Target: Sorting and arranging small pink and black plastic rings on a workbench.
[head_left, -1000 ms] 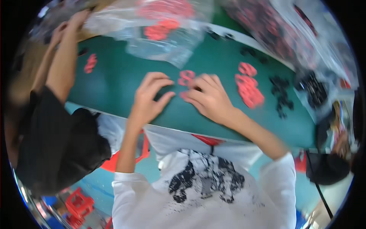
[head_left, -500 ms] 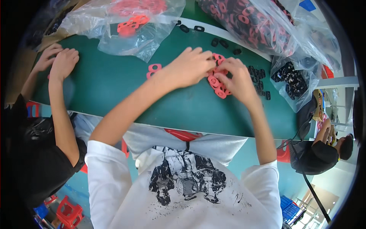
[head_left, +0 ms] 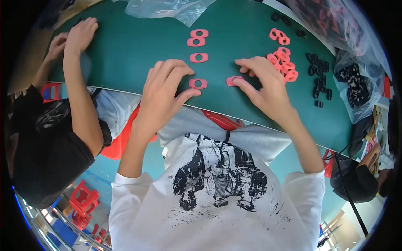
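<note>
The left hand [head_left: 164, 90] comes up from the lower left, back of the hand upward, the wrist nearly straight with the forearm. Its fingers are bent and bunched side by side, pointing right, and the thumb reaches out below them. The grip is moderately wide: index tip and thumb tip stand apart at the left end of a near ring [head_left: 204, 84], which lies flat on the counter [head_left: 134, 54]. Whether either tip touches it, I cannot tell.

The right hand [head_left: 267, 85] comes in from the lower right, its forearm slanting up and to the left. The index finger stretches left above the counter, the other fingers curl in beneath the palm, and the thumb points up and left. This grip is wide, with a clear gap between index and thumb; only the thumb tip meets a second ring [head_left: 229, 81], covering part of its right side. That ring lies just right of the near one, well short of touching it.

Both rings are coral pink, flat and smooth, wider than tall, with blunt ends and a rounded hole. The near one's hole shows the green beneath. Farther up sit a single ring [head_left: 204, 57] and a touching pair [head_left: 197, 37], all similar. Beyond the right hand lies a loose pink pile [head_left: 289, 66], with black pieces [head_left: 323, 79] to its right.
</note>
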